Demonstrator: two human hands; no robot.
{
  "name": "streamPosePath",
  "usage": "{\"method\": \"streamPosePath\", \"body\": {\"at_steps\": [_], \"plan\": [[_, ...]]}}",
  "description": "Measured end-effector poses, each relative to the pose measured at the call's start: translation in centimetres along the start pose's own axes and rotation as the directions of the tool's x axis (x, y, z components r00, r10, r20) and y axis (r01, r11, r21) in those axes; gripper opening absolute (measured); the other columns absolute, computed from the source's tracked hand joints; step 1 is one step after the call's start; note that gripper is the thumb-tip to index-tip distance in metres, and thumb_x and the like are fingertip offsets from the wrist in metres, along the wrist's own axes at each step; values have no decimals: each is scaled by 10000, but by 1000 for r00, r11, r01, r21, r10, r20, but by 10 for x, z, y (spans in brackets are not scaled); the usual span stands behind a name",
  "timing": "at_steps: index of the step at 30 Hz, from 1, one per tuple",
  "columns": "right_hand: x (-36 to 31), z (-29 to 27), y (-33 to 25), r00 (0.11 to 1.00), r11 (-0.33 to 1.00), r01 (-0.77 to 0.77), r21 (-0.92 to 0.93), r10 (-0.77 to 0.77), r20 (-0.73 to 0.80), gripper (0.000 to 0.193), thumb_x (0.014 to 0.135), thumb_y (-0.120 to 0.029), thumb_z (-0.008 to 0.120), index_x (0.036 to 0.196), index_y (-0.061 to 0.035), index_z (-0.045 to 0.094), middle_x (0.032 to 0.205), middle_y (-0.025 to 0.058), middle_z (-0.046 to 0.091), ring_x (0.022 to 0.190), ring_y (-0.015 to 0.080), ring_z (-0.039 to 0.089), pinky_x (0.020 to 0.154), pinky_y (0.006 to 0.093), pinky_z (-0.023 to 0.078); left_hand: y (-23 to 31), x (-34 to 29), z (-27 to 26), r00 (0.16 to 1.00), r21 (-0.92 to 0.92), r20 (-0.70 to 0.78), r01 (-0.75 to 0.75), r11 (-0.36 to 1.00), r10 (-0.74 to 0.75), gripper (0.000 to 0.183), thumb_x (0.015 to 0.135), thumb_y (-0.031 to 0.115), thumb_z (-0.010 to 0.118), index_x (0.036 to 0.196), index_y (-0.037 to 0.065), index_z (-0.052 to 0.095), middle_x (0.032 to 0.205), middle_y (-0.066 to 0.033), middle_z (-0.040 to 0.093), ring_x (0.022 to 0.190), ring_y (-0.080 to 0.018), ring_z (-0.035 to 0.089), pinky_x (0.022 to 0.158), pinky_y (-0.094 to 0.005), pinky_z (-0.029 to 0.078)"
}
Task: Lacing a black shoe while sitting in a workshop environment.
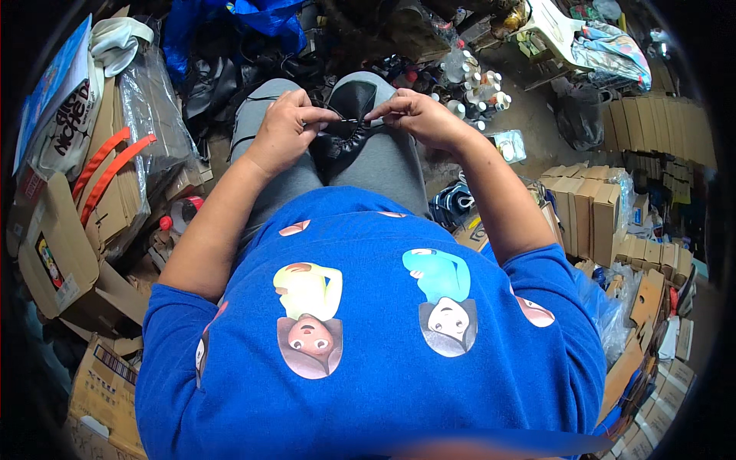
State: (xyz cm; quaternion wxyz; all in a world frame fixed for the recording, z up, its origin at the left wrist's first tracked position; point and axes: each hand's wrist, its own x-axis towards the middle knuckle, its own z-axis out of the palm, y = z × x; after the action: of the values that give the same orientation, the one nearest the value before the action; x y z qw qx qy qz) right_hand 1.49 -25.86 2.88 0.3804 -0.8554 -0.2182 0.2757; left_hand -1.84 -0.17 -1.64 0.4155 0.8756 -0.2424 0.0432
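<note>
A black leather-like shoe piece [341, 149] rests between my thighs, with a puckered seam or lacing across it. My left hand [291, 123] is at its left side, thumb and forefinger pinched on a thin strand with a pale glint that runs toward the shoe piece; whether it is thread, lace or a needle is too small to tell. From the right, my right hand [420, 116] pinches at the upper edge of the shoe piece, and what lies between its fingertips is hidden. A thin black cord [262, 98] lies across my left knee.
Several white-capped small bottles [479, 96] stand on the floor beyond my right knee. Stacked cardboard boxes [586, 211] are at the right, and an opened carton [57, 249] at the left. Dark bags or shoes [211, 84] lie past my left knee. A white plastic chair [548, 31] stands far right.
</note>
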Motion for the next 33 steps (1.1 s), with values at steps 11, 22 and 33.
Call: {"method": "streamPosePath", "body": {"at_steps": [11,22,33], "plan": [[4,-5,-6,999,999,-33,-2,33,38,271,829,-47,587,1029,-182,712,870,23,489,860,150,505,821,266,409,1,2,0,999,44,35,-1,999,0,263,696,35,671,884,210,729,707,-30,469,745,-222,486,711,-352,416],[6,-7,-5,998,1000,-21,-18,22,57,273,821,-44,591,1026,-176,712,868,28,495,868,153,506,825,267,409,1,4,-1,999,9,47,26,1000,-27,227,715,62,688,884,207,730,703,-31,470,734,-216,480,700,-345,416],[7,-10,0,993,997,-31,69,22,120,303,816,-42,587,1070,-164,699,930,34,549,931,157,519,880,276,407,2,8,0,996,-9,83,18,1000,-17,226,711,64,693,882,207,732,691,-32,486,738,-218,492,690,-347,421]]}}
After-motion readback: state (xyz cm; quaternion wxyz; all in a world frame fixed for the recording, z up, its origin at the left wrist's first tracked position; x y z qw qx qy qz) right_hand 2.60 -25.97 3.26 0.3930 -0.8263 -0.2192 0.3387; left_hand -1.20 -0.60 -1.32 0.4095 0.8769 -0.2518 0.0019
